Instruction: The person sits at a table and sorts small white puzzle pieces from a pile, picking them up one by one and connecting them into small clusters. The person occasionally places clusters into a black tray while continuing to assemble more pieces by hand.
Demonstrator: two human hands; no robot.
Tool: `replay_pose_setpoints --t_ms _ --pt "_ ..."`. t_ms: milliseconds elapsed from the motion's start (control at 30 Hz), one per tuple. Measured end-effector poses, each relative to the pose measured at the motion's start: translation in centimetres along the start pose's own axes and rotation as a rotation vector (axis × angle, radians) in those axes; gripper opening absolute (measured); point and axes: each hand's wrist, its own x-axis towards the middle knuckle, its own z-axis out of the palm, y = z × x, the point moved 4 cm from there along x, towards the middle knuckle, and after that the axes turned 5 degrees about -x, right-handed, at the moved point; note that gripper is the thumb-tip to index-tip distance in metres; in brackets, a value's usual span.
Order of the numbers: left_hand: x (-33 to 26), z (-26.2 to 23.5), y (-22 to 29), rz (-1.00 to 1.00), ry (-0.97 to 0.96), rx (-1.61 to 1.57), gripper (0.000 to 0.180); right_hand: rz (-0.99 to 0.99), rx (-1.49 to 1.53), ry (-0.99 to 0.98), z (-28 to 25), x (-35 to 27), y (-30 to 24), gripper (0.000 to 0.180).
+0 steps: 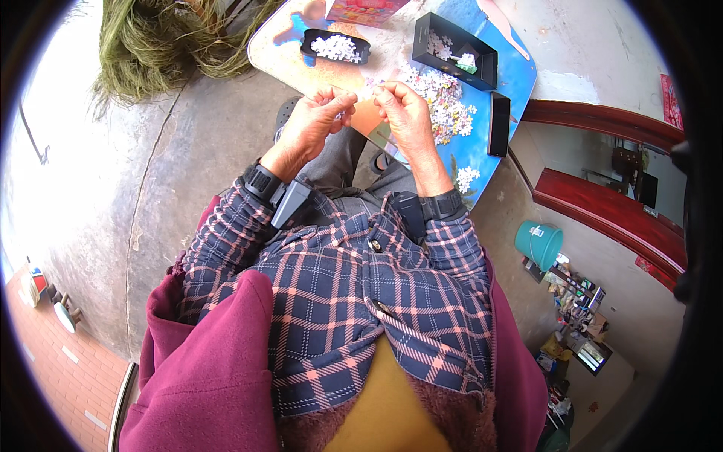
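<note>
Both hands are raised close together over the near edge of a low table [290,71] with a colourful printed top. My left hand [310,126] is closed, thumb against the curled fingers, with small pale jigsaw pieces partly showing in it. My right hand [407,120] pinches thumb and forefinger together at what seems to be a small pale jigsaw piece, mostly hidden by the fingertips. Just beyond the right hand spreads a loose heap of jigsaw pieces [449,109]. White pieces fill a small black tray [307,51] beyond the left hand.
An open black box [482,74] holding more pieces and a dark phone [498,124] lie on the table's right side. A small cluster of pieces [467,178] sits near its corner. Further off are a pink box [365,10], dry green fibres [143,53] and a teal bucket [538,245].
</note>
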Motion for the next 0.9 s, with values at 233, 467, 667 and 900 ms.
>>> replay_pose_setpoints --t_ms 233,467,667,900 --pt "0.5 -0.7 -0.5 -0.042 -0.036 -0.168 0.037 -0.002 0.008 0.165 -3.1 2.1 -0.8 0.013" --pt "0.7 0.2 -0.4 -0.212 -0.302 -0.794 0.06 0.225 0.167 0.448 -10.3 6.1 -1.9 0.013" --pt "0.7 0.5 -0.3 -0.205 -0.406 -0.884 0.063 -0.064 -0.182 0.137 -3.2 2.3 -1.6 0.011" --pt "1.2 0.0 -1.2 -0.242 -0.438 -0.863 0.063 -0.551 -0.743 -0.02 1.4 -0.7 -5.4 0.024"
